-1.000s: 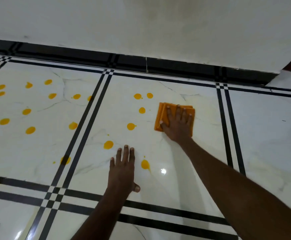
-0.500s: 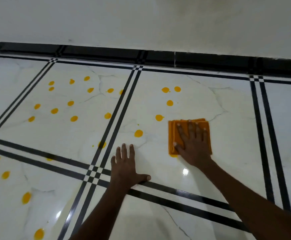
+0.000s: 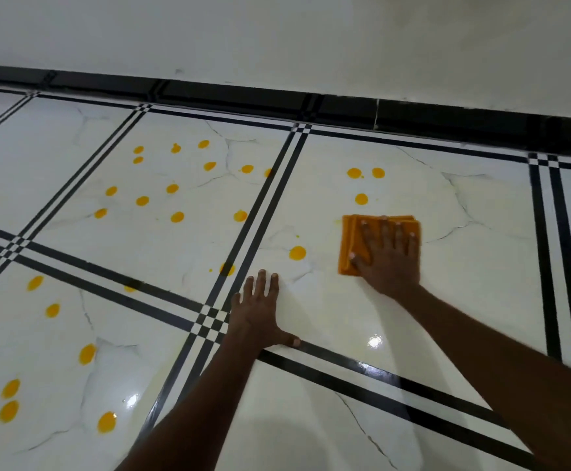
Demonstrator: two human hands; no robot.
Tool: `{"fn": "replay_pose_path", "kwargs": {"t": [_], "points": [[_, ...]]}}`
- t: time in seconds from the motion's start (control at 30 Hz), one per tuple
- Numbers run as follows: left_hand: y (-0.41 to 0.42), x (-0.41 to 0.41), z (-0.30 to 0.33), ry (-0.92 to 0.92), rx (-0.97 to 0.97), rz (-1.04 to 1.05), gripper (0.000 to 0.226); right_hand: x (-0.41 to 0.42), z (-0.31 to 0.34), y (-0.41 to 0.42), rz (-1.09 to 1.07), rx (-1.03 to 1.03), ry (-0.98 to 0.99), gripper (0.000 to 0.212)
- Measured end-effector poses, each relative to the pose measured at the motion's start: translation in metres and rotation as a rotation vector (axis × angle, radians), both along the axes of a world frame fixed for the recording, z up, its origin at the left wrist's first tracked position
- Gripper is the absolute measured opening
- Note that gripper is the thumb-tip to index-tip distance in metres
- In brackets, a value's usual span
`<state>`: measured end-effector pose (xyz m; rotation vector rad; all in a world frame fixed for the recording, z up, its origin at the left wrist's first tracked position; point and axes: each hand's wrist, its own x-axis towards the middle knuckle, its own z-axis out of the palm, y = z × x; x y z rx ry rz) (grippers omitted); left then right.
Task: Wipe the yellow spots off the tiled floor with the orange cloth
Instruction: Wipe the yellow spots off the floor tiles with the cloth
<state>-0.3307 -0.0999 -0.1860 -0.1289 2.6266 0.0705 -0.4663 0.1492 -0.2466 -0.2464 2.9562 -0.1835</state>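
**Cloth flat under the right hand, most spots not yet wiped**

Head view. The right hand (image 3: 387, 258) lay palm-down on the folded orange cloth (image 3: 350, 246), fingers spread and flat; it pressed the cloth to the tiled floor (image 3: 481, 266) and did not pinch it. The cloth sat on the middle tile, well short of the black skirting (image 3: 345, 103) at the wall's foot. The left hand (image 3: 258, 314) was planted flat on the floor nearer the person, fingers apart, thumb on a black tile stripe, holding nothing; it looked like a brace.

Yellow spots on the cloth's own tile: one large spot (image 3: 297, 253) just left of the cloth, between it and the left fingertips; three more (image 3: 361, 199) beyond the cloth toward the wall. A dense scatter (image 3: 171, 188) covered the next tile to the left, and further spots (image 3: 86, 353) lay on the near-left tile. Judged: early in the job.

Risks, as judged:
- The spots looked wet; a loaded cloth could drag them into streaks.
- An open-palm hold can let the folds slide or bunch, leaving bare fingers in the mess.
- The floor showed glare. If it is slick, the bracing hand could slip.
- The large spot was near the left fingertips and could get smeared.
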Motion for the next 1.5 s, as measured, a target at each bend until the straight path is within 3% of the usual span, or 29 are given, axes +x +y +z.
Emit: {"fn": "replay_pose_path", "kwargs": {"t": [0.13,0.23,0.33,0.47,0.6,0.7,0.87,1.03,1.17,1.3,1.4,1.5], "points": [[0.002,-0.001,-0.001,0.011,0.004,0.02,0.143,0.067,0.001,0.022,-0.187,-0.034,0.071,0.085],[0.005,-0.005,0.001,0.006,0.007,0.031,0.144,0.098,-0.003,-0.024,0.052,-0.026,0.075,0.083],[0.011,-0.022,0.001,0.075,-0.013,0.04,0.146,0.05,-0.006,-0.031,0.151,-0.02,0.086,0.082],[0.003,-0.046,-0.005,0.061,-0.012,0.04,0.156,-0.004,-0.013,0.027,-0.169,0.001,0.046,0.084],[-0.002,-0.052,-0.017,0.065,-0.022,0.054,0.155,-0.065,0.001,0.075,-0.29,0.006,-0.04,0.091],[-0.001,-0.051,-0.025,0.098,-0.014,0.068,0.153,-0.117,0.007,0.051,-0.332,-0.011,-0.061,0.086],[0.004,-0.059,-0.019,0.079,-0.053,0.076,0.154,-0.111,-0.005,-0.03,-0.093,-0.018,0.005,0.088],[0.003,-0.057,-0.018,0.057,0.014,0.116,0.155,-0.056,0.0,0.019,-0.078,0.015,0.005,0.084],[0.001,-0.055,-0.02,0.079,0.021,0.115,0.155,-0.139,0.005,0.033,-0.254,0.0,-0.007,0.088],[0.001,-0.057,-0.021,0.068,0.007,0.125,0.156,-0.191,0.003,-0.038,-0.187,-0.027,-0.066,0.084],[0.002,-0.056,-0.016,0.056,0.005,0.134,0.154,-0.152,0.001,-0.086,0.076,0.006,-0.058,0.091],[0.005,-0.059,-0.013,0.044,0.011,0.14,0.153,-0.077,0.004,-0.057,0.161,-0.02,0.001,0.082]]}}
